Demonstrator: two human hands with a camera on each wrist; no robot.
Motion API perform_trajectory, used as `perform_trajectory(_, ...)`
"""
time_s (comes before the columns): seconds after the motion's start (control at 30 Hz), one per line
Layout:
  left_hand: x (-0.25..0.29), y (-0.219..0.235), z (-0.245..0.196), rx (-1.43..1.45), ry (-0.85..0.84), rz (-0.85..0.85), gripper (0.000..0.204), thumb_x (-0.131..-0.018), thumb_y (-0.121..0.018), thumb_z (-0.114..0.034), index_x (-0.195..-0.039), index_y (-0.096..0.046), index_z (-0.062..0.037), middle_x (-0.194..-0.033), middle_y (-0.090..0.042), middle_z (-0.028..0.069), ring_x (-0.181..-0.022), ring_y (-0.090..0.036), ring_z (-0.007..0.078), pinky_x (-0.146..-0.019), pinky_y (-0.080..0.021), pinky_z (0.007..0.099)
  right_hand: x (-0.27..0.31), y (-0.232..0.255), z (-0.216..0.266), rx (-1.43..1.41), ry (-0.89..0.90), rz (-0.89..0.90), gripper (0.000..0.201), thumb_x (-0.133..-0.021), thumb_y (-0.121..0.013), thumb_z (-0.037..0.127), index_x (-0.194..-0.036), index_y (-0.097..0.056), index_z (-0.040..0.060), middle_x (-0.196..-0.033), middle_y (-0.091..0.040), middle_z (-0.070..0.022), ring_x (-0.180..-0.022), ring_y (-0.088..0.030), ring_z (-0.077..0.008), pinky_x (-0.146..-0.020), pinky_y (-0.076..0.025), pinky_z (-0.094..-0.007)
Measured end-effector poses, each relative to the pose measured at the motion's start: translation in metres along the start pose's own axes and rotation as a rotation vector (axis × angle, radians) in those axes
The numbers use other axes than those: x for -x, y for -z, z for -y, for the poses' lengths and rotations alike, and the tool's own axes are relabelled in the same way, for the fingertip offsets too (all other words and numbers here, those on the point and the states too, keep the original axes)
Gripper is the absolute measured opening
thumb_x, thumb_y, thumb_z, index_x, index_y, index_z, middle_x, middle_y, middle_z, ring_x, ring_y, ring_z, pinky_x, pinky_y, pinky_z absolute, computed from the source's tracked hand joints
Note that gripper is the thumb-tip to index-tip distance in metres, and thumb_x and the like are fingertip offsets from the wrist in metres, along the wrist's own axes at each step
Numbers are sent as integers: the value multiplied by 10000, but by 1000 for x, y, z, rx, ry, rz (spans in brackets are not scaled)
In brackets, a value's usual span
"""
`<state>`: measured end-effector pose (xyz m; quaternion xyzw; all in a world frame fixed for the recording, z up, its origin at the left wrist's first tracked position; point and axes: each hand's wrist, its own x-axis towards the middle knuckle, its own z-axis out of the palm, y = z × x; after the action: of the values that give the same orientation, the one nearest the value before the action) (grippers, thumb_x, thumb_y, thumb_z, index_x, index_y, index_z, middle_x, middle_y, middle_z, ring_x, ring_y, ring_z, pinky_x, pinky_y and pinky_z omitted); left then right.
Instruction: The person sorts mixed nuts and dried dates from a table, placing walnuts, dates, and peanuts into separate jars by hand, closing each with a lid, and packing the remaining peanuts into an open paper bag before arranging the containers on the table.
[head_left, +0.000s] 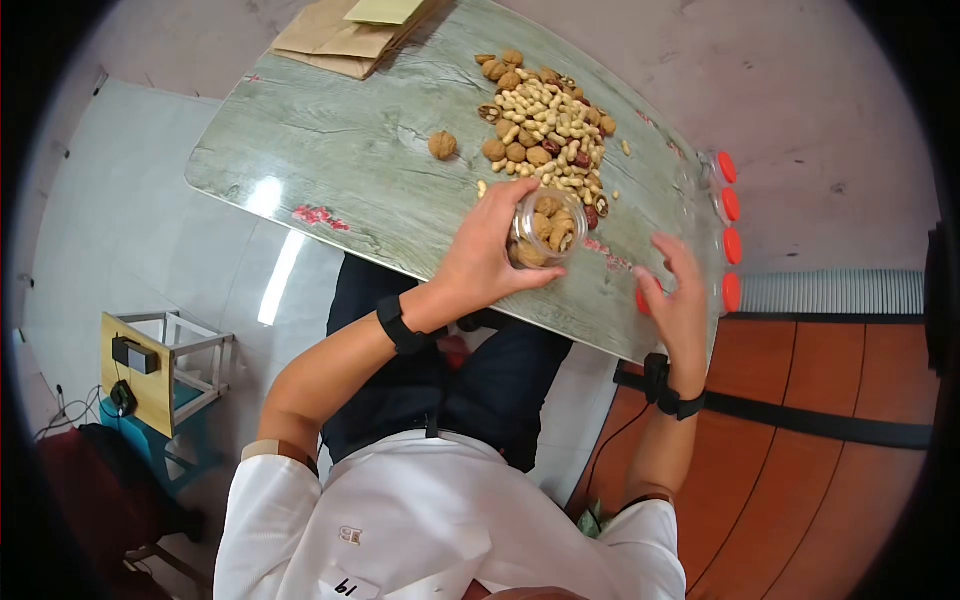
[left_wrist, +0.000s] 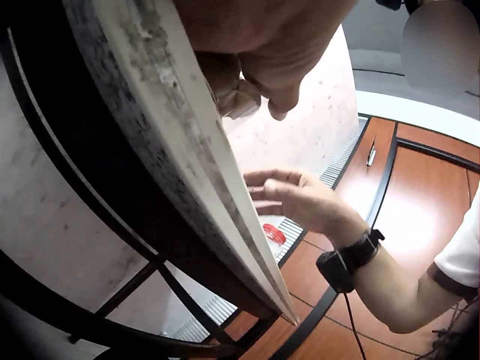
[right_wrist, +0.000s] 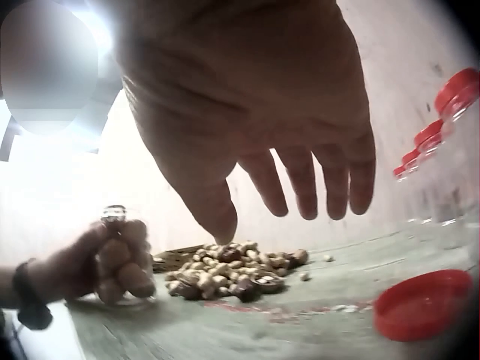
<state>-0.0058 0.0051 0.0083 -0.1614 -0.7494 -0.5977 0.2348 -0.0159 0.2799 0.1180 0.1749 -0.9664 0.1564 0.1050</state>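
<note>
My left hand [head_left: 480, 250] grips a clear jar [head_left: 520, 252] by its side, thumb and fingers around it. The jar has no lid on and holds several walnuts [right_wrist: 112, 259]. In the right wrist view it stands upright at the table's near edge. My right hand [head_left: 682, 295] is open, fingers spread, holding nothing. Below it a red lid [right_wrist: 424, 306] lies on the table, partly hidden by that hand in the head view. Beyond the jar is a pile of peanuts [head_left: 545, 110], walnuts [head_left: 516, 152] and dark red dates [head_left: 582, 160].
A lone walnut [head_left: 442, 145] sits left of the pile on the table [head_left: 340, 130]. Brown paper bags [head_left: 325, 35] lie at the far left corner. Several red-lidded clear jars [head_left: 730, 205] line the right edge. A wooden stool [head_left: 150, 375] stands on the floor at left.
</note>
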Motion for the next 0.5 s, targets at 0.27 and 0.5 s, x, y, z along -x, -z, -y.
perform_trajectory(0.27, 0, -1, -2, -2, -15, -14, 1020, -660, -979, -284, -1467, -420, -9, -1374, -551, 208, -1274, -563, 387, -1086, -456, 434, -151, -16, 102, -106, 619, 34, 231, -843, -779, 122, -1052, -730, 36, -1052, -726, -123, -1018, -671, -349, -857, -544, -433)
perform_trajectory(0.5, 0, 1, -4, 8, -30, -34, 989, -672, -966, -285, -1461, -429, -26, -1335, -558, 201, -1237, -568, 396, -1063, -462, 445, -232, -108, 117, 342, 807, 339, 241, -818, -773, 108, -1055, -734, 87, -1061, -716, -70, -1089, -627, -326, -895, -547, -447)
